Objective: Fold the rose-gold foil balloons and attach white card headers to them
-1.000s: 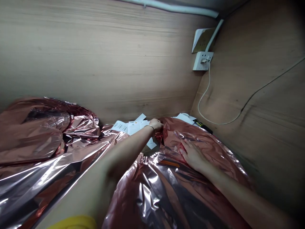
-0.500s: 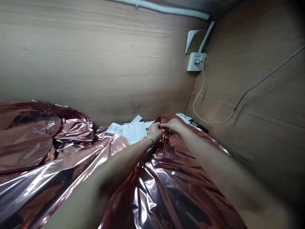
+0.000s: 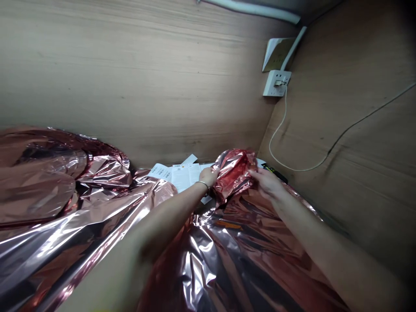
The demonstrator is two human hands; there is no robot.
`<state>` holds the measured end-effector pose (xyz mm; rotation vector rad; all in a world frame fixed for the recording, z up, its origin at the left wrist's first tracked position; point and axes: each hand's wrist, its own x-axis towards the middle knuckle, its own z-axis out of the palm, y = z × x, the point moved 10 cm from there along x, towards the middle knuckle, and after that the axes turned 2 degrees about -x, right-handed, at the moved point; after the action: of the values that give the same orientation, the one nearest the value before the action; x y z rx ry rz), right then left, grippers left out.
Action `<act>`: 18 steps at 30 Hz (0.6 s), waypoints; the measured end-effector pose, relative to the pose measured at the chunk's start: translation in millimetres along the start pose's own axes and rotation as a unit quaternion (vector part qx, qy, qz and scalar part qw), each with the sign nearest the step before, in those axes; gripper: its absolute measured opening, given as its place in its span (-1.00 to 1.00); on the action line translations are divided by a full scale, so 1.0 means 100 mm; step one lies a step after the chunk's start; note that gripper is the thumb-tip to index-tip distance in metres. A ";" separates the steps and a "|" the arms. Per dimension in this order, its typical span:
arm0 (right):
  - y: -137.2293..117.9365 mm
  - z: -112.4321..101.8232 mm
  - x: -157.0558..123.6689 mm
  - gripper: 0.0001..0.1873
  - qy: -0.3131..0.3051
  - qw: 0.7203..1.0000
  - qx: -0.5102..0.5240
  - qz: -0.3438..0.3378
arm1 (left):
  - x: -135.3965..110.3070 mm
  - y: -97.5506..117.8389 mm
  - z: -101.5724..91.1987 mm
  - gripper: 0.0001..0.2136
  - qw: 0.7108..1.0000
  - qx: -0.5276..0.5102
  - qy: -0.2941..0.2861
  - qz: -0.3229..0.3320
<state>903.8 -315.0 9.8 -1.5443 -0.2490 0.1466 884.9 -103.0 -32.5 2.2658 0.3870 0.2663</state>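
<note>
A shiny rose-coloured foil sheet (image 3: 234,255) covers the surface in front of me inside a wooden enclosure. Its far end (image 3: 234,170) is lifted and bunched up. My left hand (image 3: 208,177), with a thin bracelet on the wrist, is closed on the left side of that bunched end. Gripping its right side is my right hand (image 3: 264,181), fingers curled on the foil. Both forearms stretch forward over the sheet.
More crumpled foil (image 3: 48,173) is heaped at the left. White printed papers (image 3: 182,175) lie against the back wooden wall. A wall socket (image 3: 275,83) with a white cable (image 3: 276,143) sits in the right corner, and a dark object (image 3: 275,172) lies below it.
My right hand left the flat foil, joined the left hand at the far end, and both have now lifted and bunched that end, moving slightly apart.
</note>
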 end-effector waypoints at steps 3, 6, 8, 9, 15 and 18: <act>-0.12 -0.31 -0.43 -0.64 0.027 0.999 0.044 -0.001 | 0.03 -0.15 -0.09 -0.74 0.998 0.048 -0.011 -0.043; -0.15 -0.53 -0.79 -0.61 0.070 0.993 0.096 0.015 | -0.02 0.04 -0.22 -0.68 0.997 0.079 0.008 -0.026; -0.10 -0.57 -0.94 -0.62 0.096 0.986 0.132 0.028 | -0.16 0.33 -0.31 -0.57 0.996 0.083 0.033 0.025; -0.07 -0.57 -0.97 -0.63 0.107 0.984 0.142 0.031 | -0.27 0.50 -0.32 -0.52 0.994 0.082 0.036 0.060; -0.07 -0.48 -0.99 -0.73 0.131 0.986 0.100 -0.011 | -1.33 1.14 0.18 -0.24 0.941 -0.025 -0.130 0.310; -0.41 -0.64 -0.99 -0.75 0.167 0.982 0.061 -0.067 | -1.43 0.97 0.34 -0.57 0.957 -0.039 -0.119 0.263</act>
<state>821.8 -402.6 43.1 -1.4004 -0.0763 -0.1998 781.1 -238.6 9.5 2.2537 -0.3567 0.2668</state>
